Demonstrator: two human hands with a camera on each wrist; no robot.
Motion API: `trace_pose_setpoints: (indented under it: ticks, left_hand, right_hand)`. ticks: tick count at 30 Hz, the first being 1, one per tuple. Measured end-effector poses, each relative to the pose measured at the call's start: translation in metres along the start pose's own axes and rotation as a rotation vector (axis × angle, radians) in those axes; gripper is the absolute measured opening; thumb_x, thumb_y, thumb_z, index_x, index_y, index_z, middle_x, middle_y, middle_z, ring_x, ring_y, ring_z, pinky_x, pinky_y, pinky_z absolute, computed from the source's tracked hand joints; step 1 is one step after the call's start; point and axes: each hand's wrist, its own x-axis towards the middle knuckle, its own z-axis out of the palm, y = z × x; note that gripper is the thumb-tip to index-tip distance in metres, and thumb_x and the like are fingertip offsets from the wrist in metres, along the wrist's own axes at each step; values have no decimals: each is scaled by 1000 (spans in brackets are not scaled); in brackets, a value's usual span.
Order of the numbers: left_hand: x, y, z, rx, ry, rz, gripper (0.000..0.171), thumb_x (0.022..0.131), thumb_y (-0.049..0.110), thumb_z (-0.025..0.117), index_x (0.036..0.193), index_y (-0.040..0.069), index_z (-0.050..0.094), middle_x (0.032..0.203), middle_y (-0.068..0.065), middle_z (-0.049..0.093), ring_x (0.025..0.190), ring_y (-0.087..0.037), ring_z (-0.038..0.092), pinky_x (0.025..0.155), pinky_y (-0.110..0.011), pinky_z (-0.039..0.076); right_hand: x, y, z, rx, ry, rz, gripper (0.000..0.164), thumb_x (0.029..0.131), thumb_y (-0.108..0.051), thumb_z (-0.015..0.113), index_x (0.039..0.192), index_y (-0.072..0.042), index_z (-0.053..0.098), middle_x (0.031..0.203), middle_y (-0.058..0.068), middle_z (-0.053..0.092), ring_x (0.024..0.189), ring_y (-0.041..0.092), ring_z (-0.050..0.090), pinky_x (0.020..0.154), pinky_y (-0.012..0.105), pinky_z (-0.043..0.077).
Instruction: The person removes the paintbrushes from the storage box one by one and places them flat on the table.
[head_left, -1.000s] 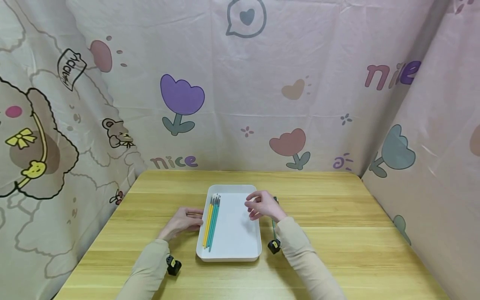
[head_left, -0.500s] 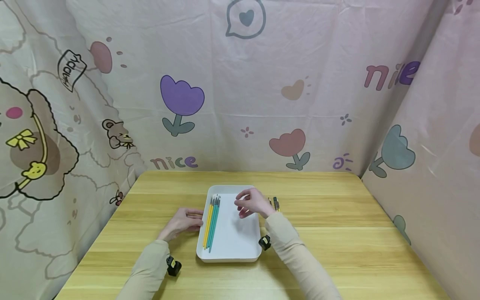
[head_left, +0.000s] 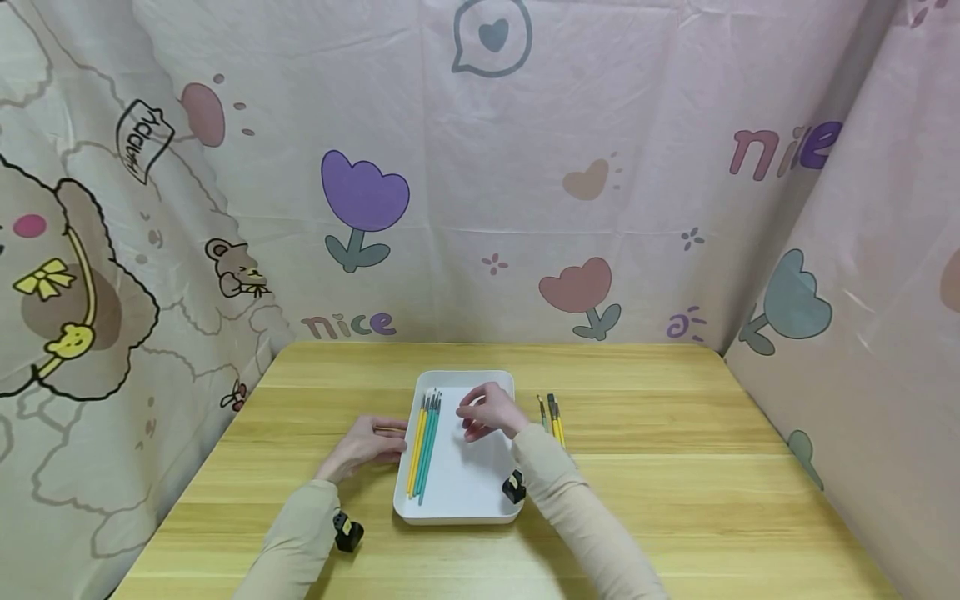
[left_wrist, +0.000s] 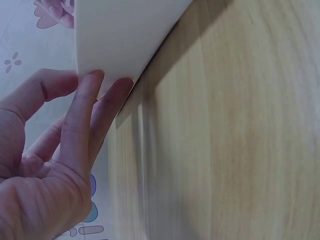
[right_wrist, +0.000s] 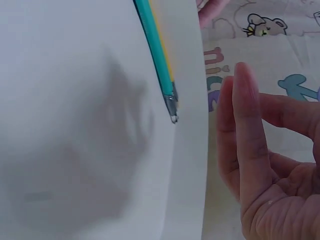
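Note:
A white tray [head_left: 465,508] lies on the table with several yellow and teal paintbrushes [head_left: 424,446] lined up along its left side, bristles toward the back. At the tray's left wall is my left hand [head_left: 366,443]. Its fingertips [left_wrist: 92,80] press the outer wall, and no brush is in that hand. My right hand [head_left: 495,411] hovers above the tray, to the right of the brushes, with relaxed, bent fingers and nothing held. In the right wrist view, a teal brush [right_wrist: 155,50] lies inside the tray, apart from the fingers [right_wrist: 246,115].
On the table right of the tray lie more paintbrushes [head_left: 555,417], partly hidden by the right sleeve [head_left: 570,492]. Small black devices sit at both wrists. A printed curtain [head_left: 480,183] stands behind the wooden table [head_left: 660,467].
My right hand has moved left, from the tray's right edge to over its middle, uncovering more of the brushes on the table. The left hand and tray have not visibly moved.

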Motion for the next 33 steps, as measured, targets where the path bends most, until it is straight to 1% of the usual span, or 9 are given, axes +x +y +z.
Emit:
trace_pose_setpoints:
  ticks: [5,12,18,24,28,33]
  left_hand:
    - [-1,1,0,10,3,3,51,86,-7,68,132,-19,52,120,-35,67,93,-24,74,82,-36,66]
    - [0,0,0,3,4,-4,51,86,-7,68,132,-20,51,119,-34,67,92,-24,74,81,-36,66]
    - [0,0,0,4,10,-9,51,86,-6,69,132,-19,52,118,-33,68,93,-24,74,81,-37,66]
    - [0,0,-1,1,6,-4,51,87,-7,68,133,-19,51,121,-35,66,94,-25,74,82,-37,66]
    - [-1,0,-2,4,-1,1,51,87,-7,68,134,-19,51,122,-36,65,96,-27,74,83,-37,66]
    - [-1,0,-1,1,-4,3,51,87,-7,67,134,-19,51,123,-36,65,96,-27,74,84,-38,66]
  right_hand:
    - [5,2,5,28,20,6,22,93,-5,66,112,5,61,75,11,67,52,14,65,60,35,66]
    - [13,7,10,7,38,41,26,93,-7,68,116,4,60,78,13,68,52,14,65,62,36,66]
    - [19,9,15,-20,41,81,25,93,-10,69,114,2,61,80,12,70,52,13,64,56,28,64]
    - [28,13,24,-19,25,95,21,93,-6,68,111,3,60,75,10,67,51,13,63,50,22,60]
    - [31,16,32,-24,13,81,18,93,-4,66,108,3,59,70,8,65,49,12,62,49,23,60]
    - [28,15,38,-57,6,72,14,93,-2,64,105,2,58,66,8,63,47,13,61,50,26,61]
